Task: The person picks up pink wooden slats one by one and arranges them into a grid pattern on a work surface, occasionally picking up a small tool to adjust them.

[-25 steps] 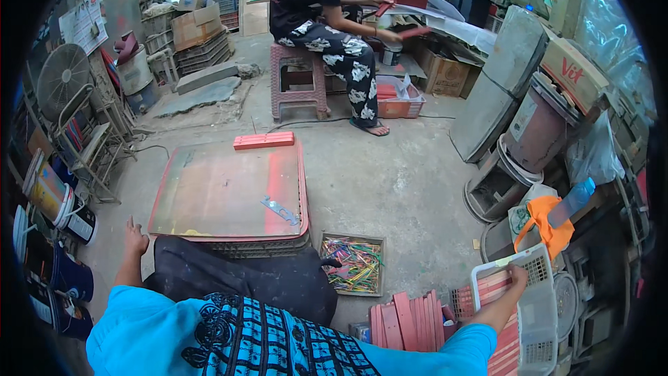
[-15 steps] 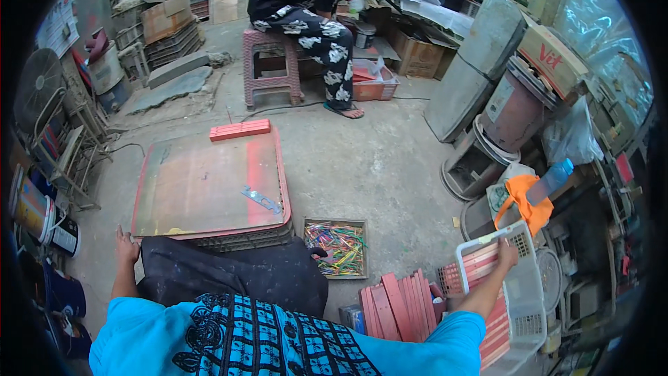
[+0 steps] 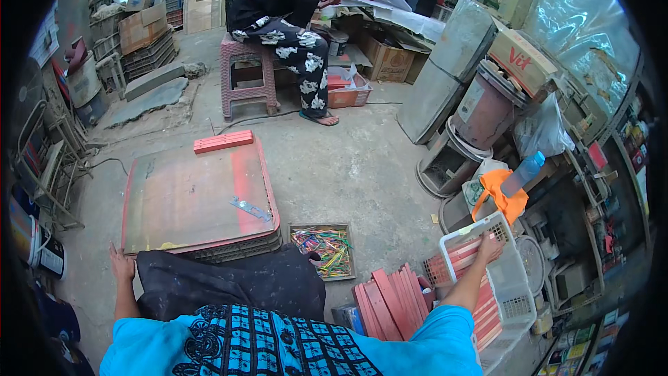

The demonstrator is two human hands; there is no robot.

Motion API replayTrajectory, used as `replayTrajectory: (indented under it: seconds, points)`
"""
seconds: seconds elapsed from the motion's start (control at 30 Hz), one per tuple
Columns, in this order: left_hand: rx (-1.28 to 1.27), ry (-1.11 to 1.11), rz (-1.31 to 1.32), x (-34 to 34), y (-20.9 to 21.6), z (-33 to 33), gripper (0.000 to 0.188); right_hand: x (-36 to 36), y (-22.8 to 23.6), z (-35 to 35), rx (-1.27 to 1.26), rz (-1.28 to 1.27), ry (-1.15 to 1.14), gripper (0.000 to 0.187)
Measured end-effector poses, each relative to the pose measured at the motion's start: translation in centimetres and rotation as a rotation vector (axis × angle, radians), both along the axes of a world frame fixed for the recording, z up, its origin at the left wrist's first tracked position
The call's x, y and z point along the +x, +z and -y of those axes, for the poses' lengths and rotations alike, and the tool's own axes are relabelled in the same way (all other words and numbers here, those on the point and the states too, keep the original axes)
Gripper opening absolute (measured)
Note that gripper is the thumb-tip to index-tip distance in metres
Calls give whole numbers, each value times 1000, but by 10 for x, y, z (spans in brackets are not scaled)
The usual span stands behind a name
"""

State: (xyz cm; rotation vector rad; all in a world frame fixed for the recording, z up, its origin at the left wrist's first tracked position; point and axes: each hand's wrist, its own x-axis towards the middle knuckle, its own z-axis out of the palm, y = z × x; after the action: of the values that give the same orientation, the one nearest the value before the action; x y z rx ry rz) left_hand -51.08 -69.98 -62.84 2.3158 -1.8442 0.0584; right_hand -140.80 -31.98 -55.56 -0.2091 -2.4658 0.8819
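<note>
Left hand (image 3: 122,262): fingers released, at the near left corner of the board (image 3: 177,181); we see nothing held.
Right hand (image 3: 491,247): at the far end of the basket (image 3: 511,278), on the right; we cannot tell whether the fingers grasp a strip or only rest there.
Basket strips (image 3: 463,257): we find many here, under and near the right forearm.
Loose strips (image 3: 390,303): grouped near, left of the basket.
Bundle (image 3: 223,142): at the board's far edge; we judge this portion laid out, the basket strips left to handle.
</note>
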Motion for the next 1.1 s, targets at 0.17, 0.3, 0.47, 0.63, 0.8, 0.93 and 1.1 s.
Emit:
replayTrajectory:
  seconds: [0.17,0.3,0.47,0.63,0.8,0.93,1.1]
  points:
    - [-75,51,-47,19,-9,0,40,16,10,2,-30,82,34,74]
    - [12,130,-116,-1,13,-12,41,13,-1,4,-144,-87,56,82]
    - [-115,27,-122,29,-20,6,47,9,-6,8,-222,-21,-72,86]
    - [-179,-47,-143,10,-7,22,44,28,3,0,-129,-127,-81,67]
    - [-219,-192,-204,12,-29,52,41,-3,9,-67,-417,-569,-4,46]
    - [-184,-283,-220,4,-10,57,42,32,74,-46,-681,-644,40,37]
    - [0,-416,-1087,-115,34,56,43,108,159,-9,-1546,-468,918,29]
